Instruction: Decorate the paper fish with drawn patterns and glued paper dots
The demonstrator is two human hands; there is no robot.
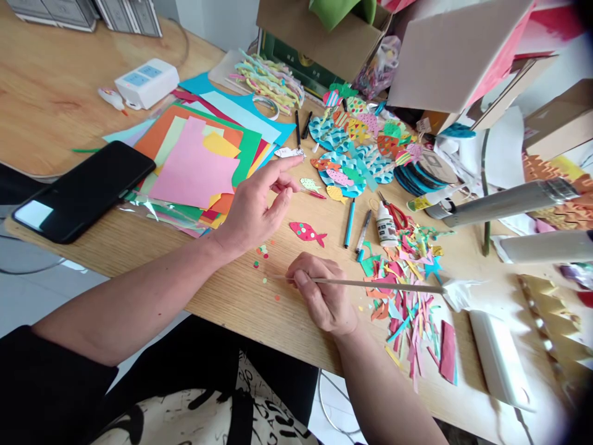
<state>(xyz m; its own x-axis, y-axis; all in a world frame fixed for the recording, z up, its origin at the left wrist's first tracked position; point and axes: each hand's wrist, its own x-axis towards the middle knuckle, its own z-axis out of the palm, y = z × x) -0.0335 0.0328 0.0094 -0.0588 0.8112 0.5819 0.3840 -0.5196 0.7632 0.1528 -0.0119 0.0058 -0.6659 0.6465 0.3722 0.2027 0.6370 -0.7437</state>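
My right hand is closed round a thin, pale stick, which points right across the table. At its far end shows a white, crumpled wad; whether they are joined is unclear. My left hand hovers over the table, its index finger stretched out and its thumb apart, with nothing visible in it. A red paper fish with coloured dots lies between my hands. Small round paper dots are scattered by my left wrist. Beyond my left index finger lies a white paper fish.
Coloured paper sheets and a black phone lie left. Decorated paper fish on blue wave-patterned pieces, pens, a glue bottle, red-handled scissors and paper scraps lie right. Cardboard boxes stand behind.
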